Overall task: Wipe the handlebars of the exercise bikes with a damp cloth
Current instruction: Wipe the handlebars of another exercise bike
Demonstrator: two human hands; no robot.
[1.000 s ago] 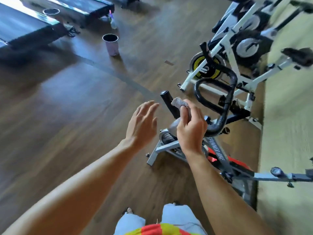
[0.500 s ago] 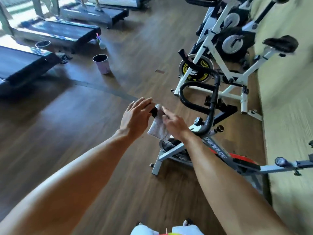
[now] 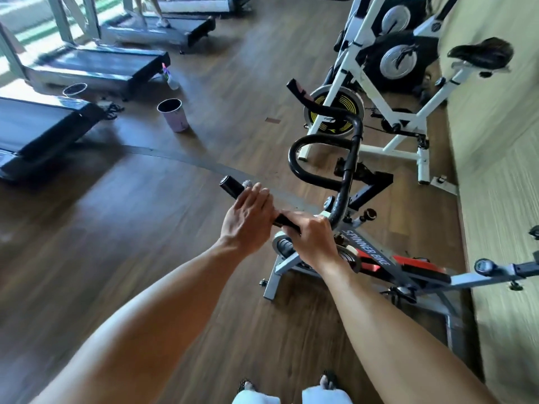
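Note:
The black handlebar (image 3: 348,170) of the grey and red exercise bike (image 3: 368,249) loops up in front of me, and its near grip ends at the left. My left hand (image 3: 248,214) lies wrapped over that grip. A small bit of the grey cloth (image 3: 248,183) peeks out past its fingertips, and the rest is hidden under the hand. My right hand (image 3: 312,237) grips the same bar just to the right, close to the stem.
A white exercise bike (image 3: 376,91) with a black saddle stands behind, along the right wall. A pink bucket (image 3: 175,116) and a spray bottle (image 3: 169,78) sit on the wood floor to the left. Treadmills (image 3: 87,65) line the far left.
The cloth has passed from my right hand to under my left hand on the grip. My right hand has moved down the bar and now grips it near the stem.

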